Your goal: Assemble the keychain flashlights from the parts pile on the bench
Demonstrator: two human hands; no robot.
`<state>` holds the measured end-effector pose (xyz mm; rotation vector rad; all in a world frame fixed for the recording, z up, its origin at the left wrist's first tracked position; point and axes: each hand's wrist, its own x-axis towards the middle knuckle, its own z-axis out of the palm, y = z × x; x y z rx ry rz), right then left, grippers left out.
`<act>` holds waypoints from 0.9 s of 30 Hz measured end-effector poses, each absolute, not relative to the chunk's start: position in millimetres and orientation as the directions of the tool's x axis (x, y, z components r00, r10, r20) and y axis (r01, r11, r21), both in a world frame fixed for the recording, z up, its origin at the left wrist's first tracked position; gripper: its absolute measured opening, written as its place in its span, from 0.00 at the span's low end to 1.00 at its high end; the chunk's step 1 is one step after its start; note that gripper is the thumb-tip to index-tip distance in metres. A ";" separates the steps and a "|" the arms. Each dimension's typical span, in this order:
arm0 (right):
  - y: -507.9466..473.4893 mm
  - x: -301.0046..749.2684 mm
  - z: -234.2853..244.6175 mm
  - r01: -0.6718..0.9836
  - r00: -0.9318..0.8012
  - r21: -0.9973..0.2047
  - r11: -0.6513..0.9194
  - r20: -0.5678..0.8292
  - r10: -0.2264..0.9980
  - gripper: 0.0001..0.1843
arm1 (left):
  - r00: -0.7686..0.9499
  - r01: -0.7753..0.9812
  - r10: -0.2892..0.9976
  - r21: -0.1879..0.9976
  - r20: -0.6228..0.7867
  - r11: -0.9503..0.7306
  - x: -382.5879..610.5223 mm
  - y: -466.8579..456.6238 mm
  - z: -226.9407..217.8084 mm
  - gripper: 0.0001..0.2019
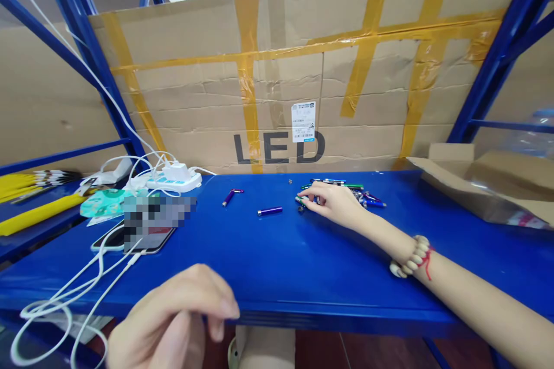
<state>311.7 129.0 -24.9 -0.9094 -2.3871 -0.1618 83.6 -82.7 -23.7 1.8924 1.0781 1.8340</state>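
Note:
My right hand (pixel 331 202) reaches over a pile of slim metallic pen-like tubes (pixel 374 202) in blue, green and purple. Its thumb and index finger come together at a small green-and-silver piece (pixel 299 200), whose kind I cannot make out. A tiny dark part (pixel 300 209) lies just below the fingertips. To the left lies a short purple tube (pixel 270 211) with a silver end. Farther left is another purple tube (pixel 228 198) with a small piece at its top. My left hand (pixel 182 311) hovers at the table's front edge, fingers loosely bent, thumb apart, holding nothing visible.
On the left, phones (pixel 160 239) with white cables (pixel 101 265) lie near a power strip (pixel 175 179) and a teal packet (pixel 104 202). A cardboard panel (pixel 194 92) backs the blue table (pixel 303 271). An open carton (pixel 485 184) stands at right.

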 end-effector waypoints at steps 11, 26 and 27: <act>129.7 307.4 -30.7 0.633 -0.700 -0.041 0.773 0.396 0.594 0.10 | -0.256 0.246 0.732 0.775 0.631 -0.582 97.3 -95.1 -20.8 0.15; 124.5 296.6 -37.3 0.617 -0.667 -0.144 0.774 0.427 0.611 0.06 | -0.325 0.412 0.728 0.784 0.603 -0.464 85.6 -84.5 -11.2 0.09; 124.5 295.8 -38.5 0.615 -0.661 -0.158 0.773 0.432 0.614 0.06 | -0.296 0.466 0.734 0.763 0.611 -0.448 86.5 -78.8 -8.7 0.08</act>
